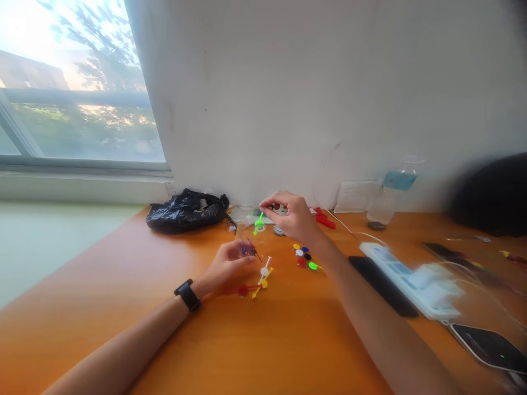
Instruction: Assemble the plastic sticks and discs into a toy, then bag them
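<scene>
A bright green plastic arrow spinner (259,223) is pinched between the thumb and finger of my right hand (293,216), raised above the table. My left hand (222,264) is closed around dark blue and black arrow spinners (249,249), partly hidden by the fingers. Just to its right lie a white arrow spinner (264,271) and a yellow arrow spinner (264,284) that touch or overlap. A red arrow spinner (243,291) rests below my left hand. Under my right forearm sits a group of small round pieces (301,253) in yellow, blue, white, black, red and green.
A black plastic bag (185,211) stands at the back left. Along the wall are a red object (325,218) and a clear bottle (382,200). A white power strip (405,282) with cables, a black flat object (376,282) and a phone-like device (489,348) occupy the right.
</scene>
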### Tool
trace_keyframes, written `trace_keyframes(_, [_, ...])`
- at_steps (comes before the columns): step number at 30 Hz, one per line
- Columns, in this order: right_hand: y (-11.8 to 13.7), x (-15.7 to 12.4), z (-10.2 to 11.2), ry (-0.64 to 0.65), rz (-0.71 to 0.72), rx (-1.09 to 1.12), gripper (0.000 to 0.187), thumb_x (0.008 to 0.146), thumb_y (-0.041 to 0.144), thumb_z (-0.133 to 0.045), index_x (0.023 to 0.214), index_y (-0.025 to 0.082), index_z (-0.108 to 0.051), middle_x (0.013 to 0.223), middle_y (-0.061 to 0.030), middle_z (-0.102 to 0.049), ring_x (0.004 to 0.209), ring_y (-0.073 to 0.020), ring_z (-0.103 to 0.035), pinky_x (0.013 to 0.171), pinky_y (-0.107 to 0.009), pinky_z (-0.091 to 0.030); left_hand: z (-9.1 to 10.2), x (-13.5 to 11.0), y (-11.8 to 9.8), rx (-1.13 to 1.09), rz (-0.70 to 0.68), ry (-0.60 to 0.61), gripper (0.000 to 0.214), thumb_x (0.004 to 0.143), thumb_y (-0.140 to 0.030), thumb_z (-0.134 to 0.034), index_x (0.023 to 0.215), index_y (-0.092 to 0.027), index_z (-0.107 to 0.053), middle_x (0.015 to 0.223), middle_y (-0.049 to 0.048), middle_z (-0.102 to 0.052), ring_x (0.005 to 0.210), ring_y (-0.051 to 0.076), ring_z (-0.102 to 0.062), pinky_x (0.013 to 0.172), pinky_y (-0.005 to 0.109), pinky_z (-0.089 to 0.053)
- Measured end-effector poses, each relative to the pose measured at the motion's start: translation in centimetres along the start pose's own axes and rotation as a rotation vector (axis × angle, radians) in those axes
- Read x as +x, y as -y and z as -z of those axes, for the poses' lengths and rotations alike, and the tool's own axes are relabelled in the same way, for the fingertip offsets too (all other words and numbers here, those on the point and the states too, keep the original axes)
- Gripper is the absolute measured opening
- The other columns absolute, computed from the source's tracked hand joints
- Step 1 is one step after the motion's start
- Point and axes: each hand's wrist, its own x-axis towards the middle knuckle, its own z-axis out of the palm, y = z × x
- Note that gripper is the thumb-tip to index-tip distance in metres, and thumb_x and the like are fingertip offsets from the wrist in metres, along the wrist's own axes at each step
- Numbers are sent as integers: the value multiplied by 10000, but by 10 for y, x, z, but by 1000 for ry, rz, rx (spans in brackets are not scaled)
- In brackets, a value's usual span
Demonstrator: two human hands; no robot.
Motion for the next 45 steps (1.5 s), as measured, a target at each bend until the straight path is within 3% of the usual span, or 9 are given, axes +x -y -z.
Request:
trace_keyframes(8, [3,0,4,-19,27,-90,80,901,217,-694,895,247,-768,870,-29,-755,868,-223,-647,776,-341,-493,3,1,5,1,-9,-18,390,794,-404,-868,1078,-175,-732,1024,109,-771,925,277,-729,799,368,-560])
trace_keyframes(19, [3,-3,3,145,122,-199,154,910,133,-696,853,245,-785,974,-43,-728,995,-242,-579,930,-392,-447,3,0,1,49,-26,6,342,852,-410,-824,1086,-183,-721,1062,104,-759,919,255,-718,811,357,-552])
trace_keyframes(27, [10,-7,9,388,-39,-187,183,884,120,-678,810,238,-796,1106,-25,-713,859,-166,-650,752,-287,-433,-1,-2,-7,49,-50,30,331,826,-419,-837,1022,-177,-723,1002,86,-747,922,256,-702,808,359,-556])
trace_keyframes(32, [10,-8,9,465,-76,-208,181,850,110,-679,793,231,-801,977,-10,-737,725,-134,-620,648,-266,-388,-3,-4,-10,23,-40,53,360,805,-433,-858,1019,-174,-728,994,90,-753,915,269,-710,795,369,-565])
trace_keyframes(37, [5,-8,8,437,-60,-126,204,867,103,-621,855,217,-789,870,-14,-744,722,-147,-627,631,-258,-396,-5,-5,-14,-23,5,72,427,757,-444,-895,1043,-172,-734,952,109,-772,937,322,-733,786,415,-585])
trace_keyframes(45, [8,-7,7,396,-79,76,163,931,237,-610,948,225,-772,939,-23,-757,799,-171,-655,698,-284,-475,-4,-7,-12,-39,16,89,447,768,-447,-894,1066,-156,-732,997,138,-780,968,336,-744,779,413,-584])
